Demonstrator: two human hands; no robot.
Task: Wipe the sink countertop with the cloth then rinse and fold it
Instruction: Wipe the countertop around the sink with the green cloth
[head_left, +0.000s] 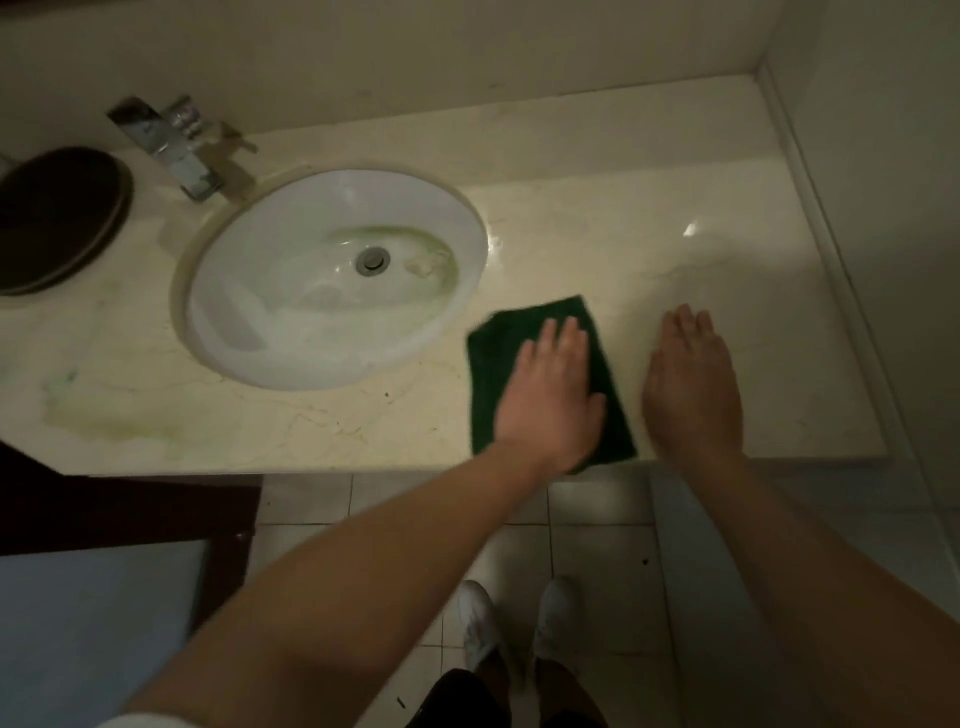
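Cloth (524, 338) under flat left hand (550, 395)

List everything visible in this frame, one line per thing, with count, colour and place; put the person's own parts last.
countertop: one, cream marble, spans the frame; greenish stain at its left front.
sink basin: one, white oval, set into the countertop left of centre.
drain: one, metal, at the basin bottom.
faucet: one, chrome, behind the basin at upper left.
dark round object: one, dark, far left on the countertop; cannot tell what it is.
cloth: one, dark green, flat at the counter's front edge, right of the basin.
floor tiles: pale, below the counter.
shoes: two, white, on the tiles.
left hand: one, palm flat on the cloth.
right hand: one, flat on bare countertop beside the cloth.
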